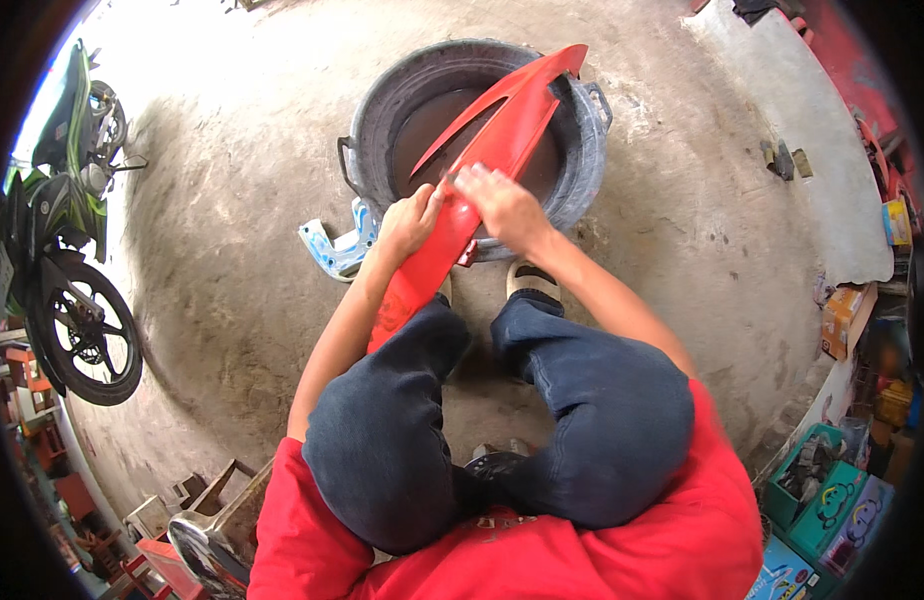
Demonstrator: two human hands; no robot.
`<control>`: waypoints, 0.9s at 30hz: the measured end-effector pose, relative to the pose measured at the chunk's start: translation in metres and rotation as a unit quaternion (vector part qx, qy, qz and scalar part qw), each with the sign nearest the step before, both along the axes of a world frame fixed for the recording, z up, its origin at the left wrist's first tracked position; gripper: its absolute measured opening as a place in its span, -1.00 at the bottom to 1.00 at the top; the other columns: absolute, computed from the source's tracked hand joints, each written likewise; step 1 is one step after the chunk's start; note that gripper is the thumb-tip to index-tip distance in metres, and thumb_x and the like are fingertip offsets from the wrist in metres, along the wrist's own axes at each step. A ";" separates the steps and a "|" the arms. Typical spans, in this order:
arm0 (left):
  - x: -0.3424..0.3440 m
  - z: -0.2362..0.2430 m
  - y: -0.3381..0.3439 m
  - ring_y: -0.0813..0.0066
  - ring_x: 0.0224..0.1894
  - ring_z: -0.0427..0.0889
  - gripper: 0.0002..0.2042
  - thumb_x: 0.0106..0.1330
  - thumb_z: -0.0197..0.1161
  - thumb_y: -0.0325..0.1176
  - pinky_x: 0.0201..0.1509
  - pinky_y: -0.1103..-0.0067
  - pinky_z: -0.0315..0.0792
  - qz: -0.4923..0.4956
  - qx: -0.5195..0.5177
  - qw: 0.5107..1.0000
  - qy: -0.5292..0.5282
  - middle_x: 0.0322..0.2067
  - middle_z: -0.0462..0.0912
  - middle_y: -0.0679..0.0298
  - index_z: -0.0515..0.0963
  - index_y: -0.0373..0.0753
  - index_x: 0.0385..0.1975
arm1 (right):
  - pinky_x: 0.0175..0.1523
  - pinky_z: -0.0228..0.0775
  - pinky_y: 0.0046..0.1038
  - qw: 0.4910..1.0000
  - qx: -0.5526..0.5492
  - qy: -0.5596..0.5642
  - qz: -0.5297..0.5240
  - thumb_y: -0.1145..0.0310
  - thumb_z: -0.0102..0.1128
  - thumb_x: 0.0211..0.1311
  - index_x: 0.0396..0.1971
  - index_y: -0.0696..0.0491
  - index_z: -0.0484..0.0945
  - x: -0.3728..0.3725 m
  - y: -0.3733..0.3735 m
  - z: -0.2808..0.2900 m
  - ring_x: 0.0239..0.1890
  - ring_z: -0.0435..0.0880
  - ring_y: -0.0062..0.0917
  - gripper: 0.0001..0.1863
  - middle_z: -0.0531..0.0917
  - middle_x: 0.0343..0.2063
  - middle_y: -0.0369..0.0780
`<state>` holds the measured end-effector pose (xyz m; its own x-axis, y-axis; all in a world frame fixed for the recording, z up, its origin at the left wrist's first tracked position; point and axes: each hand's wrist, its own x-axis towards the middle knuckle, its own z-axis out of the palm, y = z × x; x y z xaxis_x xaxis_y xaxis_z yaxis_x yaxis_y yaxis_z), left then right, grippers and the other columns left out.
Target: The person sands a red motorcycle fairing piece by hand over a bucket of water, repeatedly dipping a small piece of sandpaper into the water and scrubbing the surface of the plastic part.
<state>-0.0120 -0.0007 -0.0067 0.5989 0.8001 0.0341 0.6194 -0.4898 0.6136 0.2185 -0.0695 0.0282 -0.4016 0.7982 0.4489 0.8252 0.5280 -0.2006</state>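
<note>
A long red plastic motorcycle body panel slants from my left knee up across a dark grey tub. The panel's forked far end reaches over the tub's far right rim. My left hand grips the panel's left edge near its middle. On the panel's upper face rests my right hand, its fingers bent, drawn together and slightly blurred. Whatever lies under those fingertips is hidden. Shallow murky brown liquid shows in the tub.
A white and blue plastic piece leans by the tub's near left side. At far left stands a black and green motorcycle. A wooden-framed object lies lower left. Green boxes and a cardboard box line the right side.
</note>
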 end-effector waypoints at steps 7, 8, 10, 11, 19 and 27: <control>0.020 0.005 -0.007 -0.21 -0.25 0.63 -0.75 0.63 -0.07 -0.30 -0.27 0.05 0.44 -0.036 0.072 0.995 -0.060 -0.26 0.58 -0.08 0.48 -0.32 0.02 | 0.43 0.44 -0.22 0.981 0.002 0.102 -0.167 0.58 -0.04 0.38 0.22 0.24 0.56 0.049 0.023 0.000 0.34 0.57 -0.13 -0.55 0.62 0.24 0.04; 0.017 0.004 -0.005 -0.21 -0.30 0.64 -0.74 0.63 -0.06 -0.26 -0.29 0.02 0.46 -0.032 0.085 0.993 -0.072 -0.28 0.60 -0.08 0.48 -0.31 0.00 | 0.45 0.41 -0.21 0.989 0.016 0.074 -0.130 0.54 -0.04 0.38 0.23 0.23 0.56 0.043 0.021 -0.005 0.35 0.57 -0.15 -0.55 0.62 0.24 0.03; 0.014 0.013 -0.010 -0.22 -0.34 0.65 -0.72 0.65 -0.07 -0.21 -0.29 -0.01 0.49 0.002 0.044 0.996 -0.076 -0.36 0.63 -0.09 0.48 -0.29 -0.07 | 0.48 0.37 -0.20 0.999 0.016 0.008 -0.032 0.49 -0.06 0.39 0.26 0.21 0.54 0.015 0.001 -0.012 0.35 0.57 -0.18 -0.52 0.61 0.26 0.01; 0.017 0.013 -0.011 -0.22 -0.34 0.65 -0.72 0.65 -0.07 -0.21 -0.29 -0.01 0.49 0.001 0.041 0.996 -0.077 -0.36 0.63 -0.09 0.48 -0.29 -0.07 | 0.49 0.36 -0.19 0.999 0.023 -0.026 0.017 0.48 -0.07 0.38 0.27 0.21 0.53 0.008 -0.010 -0.013 0.35 0.57 -0.19 -0.51 0.61 0.26 0.00; 0.018 0.010 -0.013 -0.23 -0.36 0.65 -0.71 0.64 -0.03 -0.16 -0.30 -0.01 0.47 0.040 0.021 0.993 -0.106 -0.47 0.63 -0.15 0.49 -0.25 -0.17 | 0.53 0.29 -0.18 0.997 0.032 -0.029 -0.059 0.52 -0.02 0.34 0.31 0.26 0.49 0.036 0.029 -0.009 0.38 0.52 -0.11 -0.47 0.56 0.29 0.08; 0.028 0.015 -0.014 -0.25 -0.33 0.64 -0.69 0.65 -0.06 -0.15 -0.28 0.00 0.45 0.043 -0.023 0.994 -0.102 -0.46 0.63 -0.12 0.50 -0.26 -0.17 | 0.55 0.24 -0.16 0.987 -0.012 0.059 -0.150 0.53 -0.05 0.33 0.30 0.27 0.49 0.065 0.036 -0.009 0.40 0.50 -0.11 -0.47 0.57 0.28 0.09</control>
